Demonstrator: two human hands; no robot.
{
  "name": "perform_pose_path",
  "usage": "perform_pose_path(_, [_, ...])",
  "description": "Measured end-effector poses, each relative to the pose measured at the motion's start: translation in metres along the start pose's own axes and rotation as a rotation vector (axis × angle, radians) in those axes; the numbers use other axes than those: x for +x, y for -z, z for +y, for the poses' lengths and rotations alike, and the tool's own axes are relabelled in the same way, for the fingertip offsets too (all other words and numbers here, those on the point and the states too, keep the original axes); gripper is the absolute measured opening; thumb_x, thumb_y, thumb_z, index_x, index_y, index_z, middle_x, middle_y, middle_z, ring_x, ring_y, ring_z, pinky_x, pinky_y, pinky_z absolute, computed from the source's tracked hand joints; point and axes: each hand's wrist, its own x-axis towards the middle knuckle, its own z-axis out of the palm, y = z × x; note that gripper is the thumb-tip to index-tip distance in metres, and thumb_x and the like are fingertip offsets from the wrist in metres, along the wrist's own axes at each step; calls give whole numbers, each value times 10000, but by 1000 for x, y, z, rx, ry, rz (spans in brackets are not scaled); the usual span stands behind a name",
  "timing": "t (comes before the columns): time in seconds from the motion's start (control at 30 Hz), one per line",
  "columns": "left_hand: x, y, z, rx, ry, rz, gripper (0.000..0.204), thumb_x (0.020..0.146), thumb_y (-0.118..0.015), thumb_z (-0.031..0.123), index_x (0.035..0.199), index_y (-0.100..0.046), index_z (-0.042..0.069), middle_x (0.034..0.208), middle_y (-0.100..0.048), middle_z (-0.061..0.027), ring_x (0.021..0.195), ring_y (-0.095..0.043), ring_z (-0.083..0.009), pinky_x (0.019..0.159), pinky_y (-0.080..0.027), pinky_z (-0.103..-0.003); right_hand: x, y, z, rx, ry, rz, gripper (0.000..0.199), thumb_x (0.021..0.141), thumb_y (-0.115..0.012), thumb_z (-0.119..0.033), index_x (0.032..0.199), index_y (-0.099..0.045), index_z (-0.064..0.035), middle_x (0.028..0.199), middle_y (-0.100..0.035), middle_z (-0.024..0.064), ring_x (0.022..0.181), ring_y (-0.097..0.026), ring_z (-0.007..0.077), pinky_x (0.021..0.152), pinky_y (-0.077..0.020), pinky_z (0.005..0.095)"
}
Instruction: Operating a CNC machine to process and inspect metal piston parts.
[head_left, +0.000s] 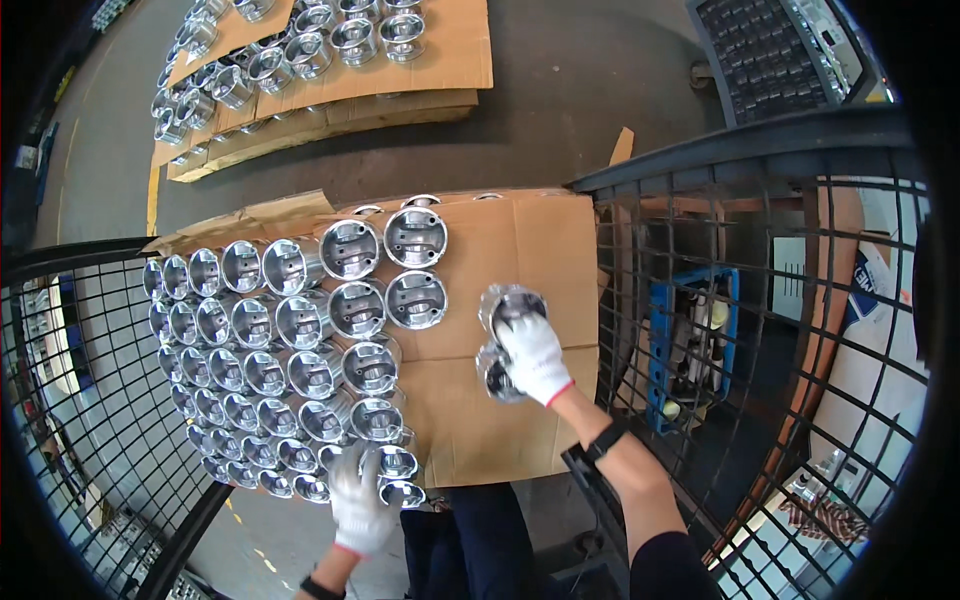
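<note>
Rows of shiny metal pistons (305,322) stand close together on a cardboard sheet (470,440), filling its left part. My right hand (535,357), in a white knitted glove, is closed on two pistons over the right part of the sheet. One piston (492,312) shows beyond the fingers, the other (497,375) beside the palm; the fingertips are partly hidden. At the near edge of the rows is my left hand (360,505), also white-gloved. Its fingers are apart and reach over the nearest pistons, beside a piston (398,462), with no piston visibly lifted.
Black mesh side panels flank the stack, the right panel (700,300) and the left panel (85,400). Beyond the stack, another cardboard-layered stack (440,85) carries more pistons. A blue crate (657,345) shows through the right mesh. A dark rack (760,55) stands far right.
</note>
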Motion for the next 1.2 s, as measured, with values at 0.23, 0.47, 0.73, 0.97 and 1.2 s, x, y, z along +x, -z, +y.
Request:
perform_pose_path(0.23, [-238, -40, -52, 193, 460, -259, 591, 780, -690, 387, 1287, -630, 90, 1240, -642, -238, 1150, -612, -397, 973, -494, -485, 87, 3, 7, -164, 81, 106, 343, 734, -653, -72, 1076, -655, -53, 1064, -661, 177, 1049, -615, 345, 943, -506, 445])
perform_pose_path(0.47, [-337, -65, -61, -73, 876, -525, 721, 825, -699, 402, 1434, -501, 71, 1347, -576, -263, 1258, -545, -417, 1042, -453, -498, 128, 6, 4, -321, -24, -5, 578, 717, -722, -96, 1277, -583, -113, 1129, -641, 147, 1115, -599, 312, 963, -503, 421])
perform_pose_path(0.73, [-322, -66, -62, -275, 945, -522, 686, 847, -686, 392, 1426, -509, 70, 1341, -582, -256, 1255, -548, -402, 1040, -453, -495, 130, 15, 2, -252, 26, 84, 502, 834, -590, -70, 1335, -549, -62, 1208, -626, 184, 1176, -572, 329, 1021, -470, 438])
perform_pose_path(0.97, [-331, -68, -71, -353, 933, -512, 656, 866, -674, 385, 1419, -515, 69, 1336, -587, -249, 1252, -552, -389, 1038, -453, -493, 78, 26, -36, -123, -173, 195, 544, 733, -764, -272, 1218, -595, -93, 1177, -608, 124, 1126, -566, 296, 984, -458, 422])
perform_pose_path(1.2, [-349, -64, -76, -379, 925, -513, 626, 886, -663, 377, 1413, -522, 69, 1330, -592, -242, 1249, -555, -376, 1035, -454, -490, 59, -17, -45, -272, -102, -2, 281, 893, -570, -230, 1118, -667, -94, 1144, -678, 110, 1137, -610, 272, 1023, -451, 439])
